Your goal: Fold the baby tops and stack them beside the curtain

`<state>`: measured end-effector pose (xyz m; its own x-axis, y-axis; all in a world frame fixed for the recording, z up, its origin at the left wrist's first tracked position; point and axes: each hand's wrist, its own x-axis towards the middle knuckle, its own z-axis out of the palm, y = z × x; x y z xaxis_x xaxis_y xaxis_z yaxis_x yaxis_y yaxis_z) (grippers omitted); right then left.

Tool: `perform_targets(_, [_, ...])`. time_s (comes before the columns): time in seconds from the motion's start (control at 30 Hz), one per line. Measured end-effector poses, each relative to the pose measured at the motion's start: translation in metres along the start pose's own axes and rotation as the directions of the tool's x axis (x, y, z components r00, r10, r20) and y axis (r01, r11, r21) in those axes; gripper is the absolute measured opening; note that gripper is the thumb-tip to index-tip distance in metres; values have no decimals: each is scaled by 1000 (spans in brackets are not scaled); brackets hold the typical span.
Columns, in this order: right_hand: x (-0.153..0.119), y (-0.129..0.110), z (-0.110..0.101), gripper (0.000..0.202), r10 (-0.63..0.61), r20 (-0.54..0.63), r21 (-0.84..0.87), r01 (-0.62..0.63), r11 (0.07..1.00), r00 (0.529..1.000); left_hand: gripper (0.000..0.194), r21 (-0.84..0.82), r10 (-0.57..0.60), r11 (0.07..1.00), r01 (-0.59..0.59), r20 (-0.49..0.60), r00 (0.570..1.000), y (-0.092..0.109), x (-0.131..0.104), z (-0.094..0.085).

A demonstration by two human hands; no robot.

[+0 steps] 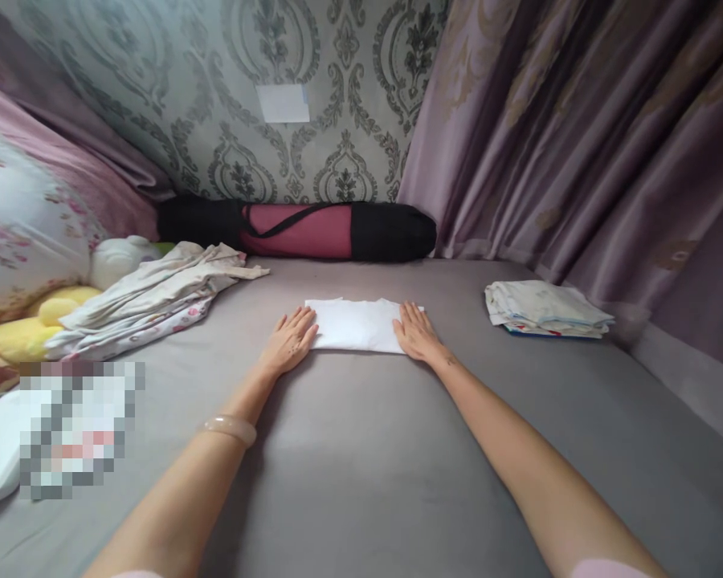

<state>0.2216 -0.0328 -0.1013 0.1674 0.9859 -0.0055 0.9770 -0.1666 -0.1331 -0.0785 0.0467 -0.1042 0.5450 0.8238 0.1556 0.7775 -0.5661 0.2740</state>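
Note:
A white folded cloth [357, 325], likely a garment, lies flat as a wide rectangle on the grey bed sheet [349, 449]. At its left end rests my left hand [292, 339], palm down with the fingers stretched out. My right hand [418, 331] lies flat on the cloth's right end, fingers extended. Both hands touch the cloth without gripping it. A pale bangle [231, 430] circles my left wrist.
On the right sits a stack of folded clothes [545, 307]. Loose clothes [157, 301] lie in a heap at the left, beside a yellow plush toy [27, 333]. A long black and red bag [301, 231] lies along the wall. Purple curtains [554, 136] hang at right.

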Motion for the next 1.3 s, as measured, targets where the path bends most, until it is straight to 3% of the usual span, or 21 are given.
perform_targets(0.17, [2, 0, -4, 68, 9, 32, 13, -9, 1000, 999, 57, -8, -9, 1000, 9, -14, 1000, 0, 1, 1])
perform_targets(0.27, [0, -14, -14, 65, 14, 18, 38, -14, 999, 1000, 57, -13, -2, 1000, 2, -23, 1000, -1, 1, 1])
perform_targets(0.37, [-3, -35, -21, 61, -77, -34, 75, 80, 994, 996, 56, -27, 5, 1000, -5, -33, 999, -3, 1, 3])
perform_targets(0.47, [-6, -52, -20, 58, -166, -38, 112, 169, 979, 985, 55, -51, 6, 999, -8, -38, 999, -5, 1, 4])
perform_targets(0.67, [-3, -55, -6, 57, -155, 11, 113, 152, 982, 988, 57, -70, 21, 997, -24, -48, 999, -6, 1, 4])
perform_targets(0.8, [-2, -59, -12, 58, -136, 70, 139, 125, 982, 988, 55, -75, 16, 997, -22, -78, 997, -7, 1, 5])
perform_targets(0.97, [0, -86, -22, 58, -196, 24, 121, 192, 974, 980, 54, -102, 13, 994, -24, -103, 995, -10, 2, 7])
perform_targets(1.13, [11, -110, -11, 60, -278, -39, 82, 280, 956, 960, 54, -121, 6, 992, -21, -125, 992, -11, 2, 9])
perform_targets(1.3, [17, -111, 1, 64, -281, -7, 58, 281, 958, 960, 54, -189, -28, 982, -1, -149, 988, -13, 5, 7])
